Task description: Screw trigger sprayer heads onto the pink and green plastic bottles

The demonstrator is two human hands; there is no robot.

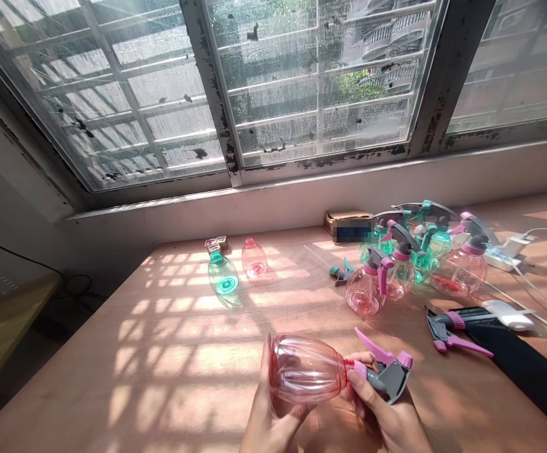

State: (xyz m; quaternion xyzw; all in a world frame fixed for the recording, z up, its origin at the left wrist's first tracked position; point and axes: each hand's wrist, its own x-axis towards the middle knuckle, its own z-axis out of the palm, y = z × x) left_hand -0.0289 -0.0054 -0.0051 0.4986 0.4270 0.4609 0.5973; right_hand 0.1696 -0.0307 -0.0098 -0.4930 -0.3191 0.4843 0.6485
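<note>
My left hand (268, 415) wraps around a clear pink spray bottle (304, 368) held on its side low in the middle of the view. My right hand (386, 415) grips the grey and pink trigger sprayer head (386, 371) at the bottle's neck, where head and neck meet. Both hands hover just above the wooden table (160, 352).
A teal bottle (222, 275) and a pink bottle (254, 259) without heads stand at the back. Several assembled spray bottles (410, 258) cluster at the right, with a loose sprayer head (447, 330), a black case (523, 358), a power strip (504, 255) and cables. A window runs behind.
</note>
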